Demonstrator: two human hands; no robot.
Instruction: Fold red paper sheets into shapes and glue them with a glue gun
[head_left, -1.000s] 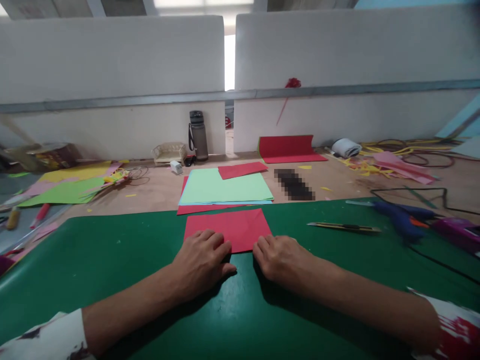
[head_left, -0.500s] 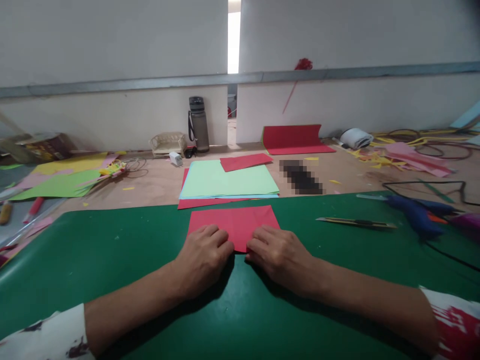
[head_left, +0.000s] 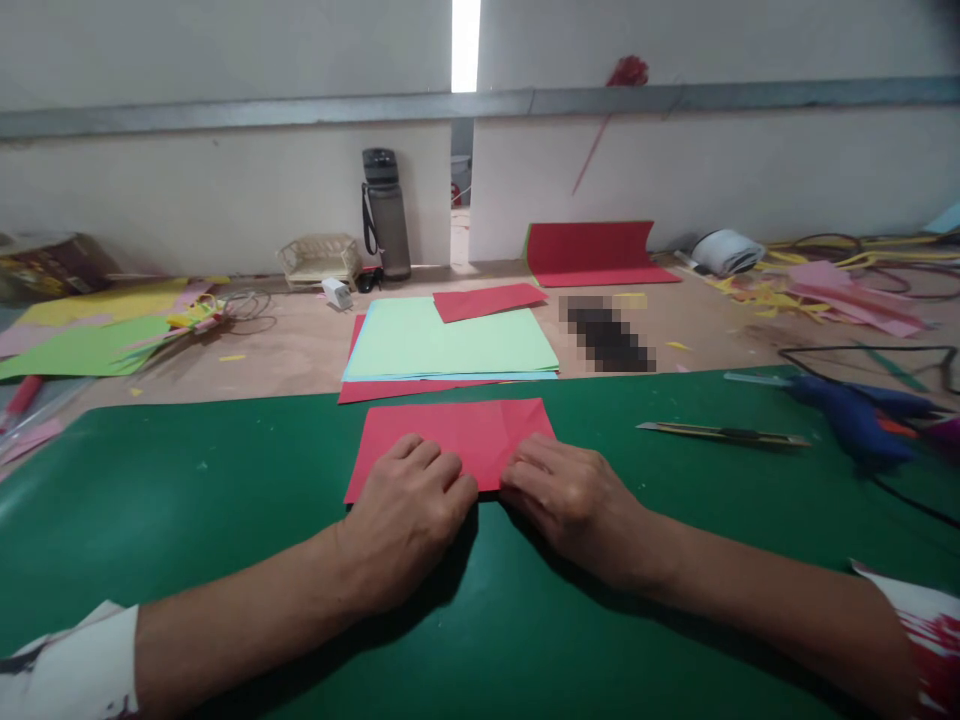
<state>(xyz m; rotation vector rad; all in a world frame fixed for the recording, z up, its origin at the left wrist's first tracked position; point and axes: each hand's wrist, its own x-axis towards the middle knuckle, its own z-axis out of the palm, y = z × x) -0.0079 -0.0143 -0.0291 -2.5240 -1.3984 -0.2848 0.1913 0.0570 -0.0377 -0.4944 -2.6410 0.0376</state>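
A sheet of red paper [head_left: 450, 425] lies on the green mat [head_left: 247, 460] in front of me, and faint creases run across it. On its near edge, left of the middle, my left hand [head_left: 412, 510] has its fingers closed, the thumb pointing inward along the edge. My right hand [head_left: 577, 500] pinches the same edge near the right corner. A short stretch of the edge shows between the two hands. The fingertips under the paper are hidden.
Beyond the mat lies a stack of pale green paper [head_left: 457, 345] with red sheets. A utility knife [head_left: 724, 434] and a blue glue gun [head_left: 847, 415] lie to the right. A bottle [head_left: 390, 220] stands by the wall, and folded red paper [head_left: 600, 255] is at the back.
The view has tilted down slightly and moved closer. Both hands stay on the paper's near edge; more of the sheet's left side shows beside my left hand.
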